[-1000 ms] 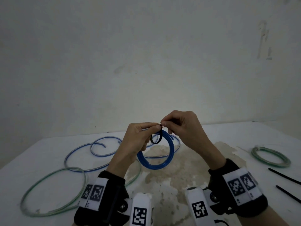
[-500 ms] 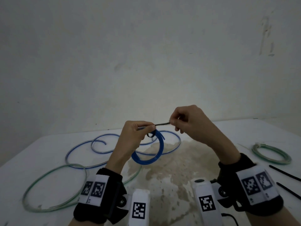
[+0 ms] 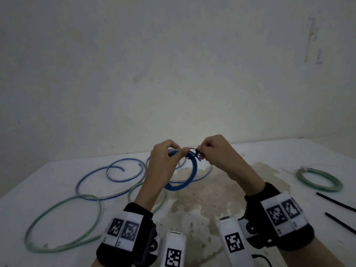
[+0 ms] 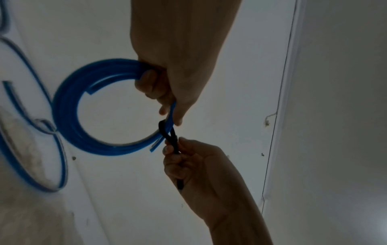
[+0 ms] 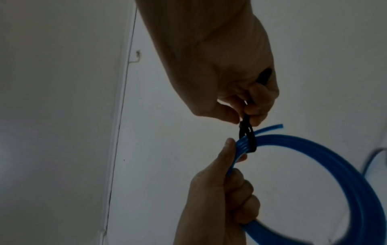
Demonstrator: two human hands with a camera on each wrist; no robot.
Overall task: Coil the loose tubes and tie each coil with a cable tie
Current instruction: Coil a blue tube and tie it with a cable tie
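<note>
A blue tube coil [image 3: 189,178] [image 4: 69,116] [image 5: 335,165] hangs above the table, gripped at its top by my left hand [image 3: 167,157] [image 4: 167,92] [image 5: 226,179]. A black cable tie [image 3: 195,151] [image 4: 168,134] [image 5: 247,137] loops round the coil's strands right beside the left thumb. My right hand [image 3: 210,151] [image 4: 188,159] [image 5: 247,106] pinches the tie's tail close to the loop. The rest of the tail runs through the right palm. Two loose tube ends stick out next to the tie.
On the white table [image 3: 48,189], loose blue tubes [image 3: 115,182] and a loose green tube [image 3: 63,226] lie at the left. A green coil [image 3: 319,180] and two black cable ties [image 3: 337,205] lie at the right. A brownish stain [image 3: 208,199] marks the middle.
My right hand pulled the tie's tail out to the right, then came back close to the loop. The tie's loop has shrunk from wide to snug round the blue strands.
</note>
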